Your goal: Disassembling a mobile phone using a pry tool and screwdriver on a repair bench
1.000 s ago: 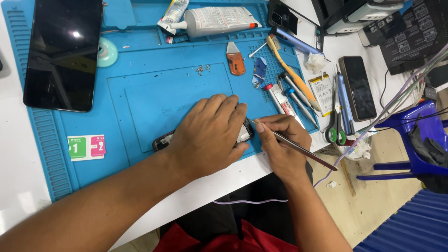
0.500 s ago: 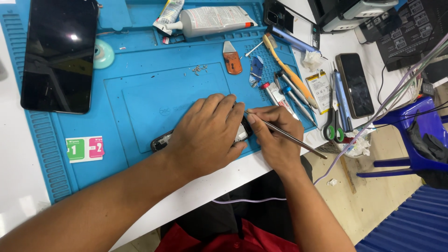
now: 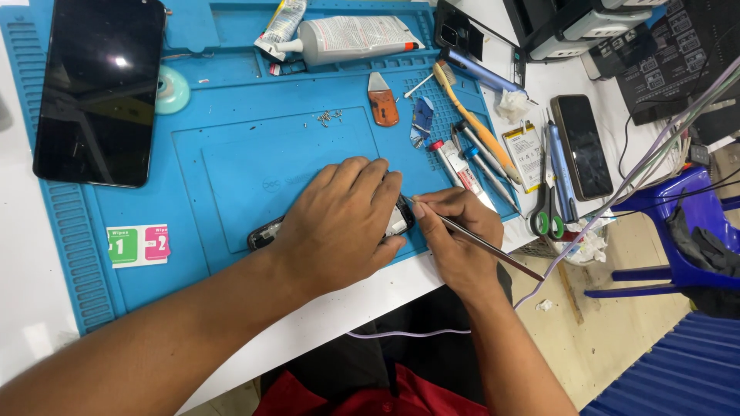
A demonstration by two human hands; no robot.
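Observation:
My left hand (image 3: 343,223) lies palm down over a dark phone body (image 3: 264,233) near the front edge of a blue work mat (image 3: 231,162), pressing it flat; only the phone's two ends show. My right hand (image 3: 456,231) grips thin metal tweezers (image 3: 493,250) like a pen. Their tip touches the phone's right end, just beside my left fingertips. The part under the tip is hidden by my fingers.
A black phone screen (image 3: 96,88) lies at the mat's left. A glue tube (image 3: 351,35), orange pick (image 3: 383,108), small screws (image 3: 327,117), toothbrush (image 3: 470,123), screwdrivers, scissors (image 3: 546,208), battery (image 3: 526,146) and second phone (image 3: 582,146) lie behind and right. Wipe packets (image 3: 139,245) sit front left.
Both hands stay on the phone. My right hand and the tweezers have shifted slightly, the tip staying at the phone's right end.

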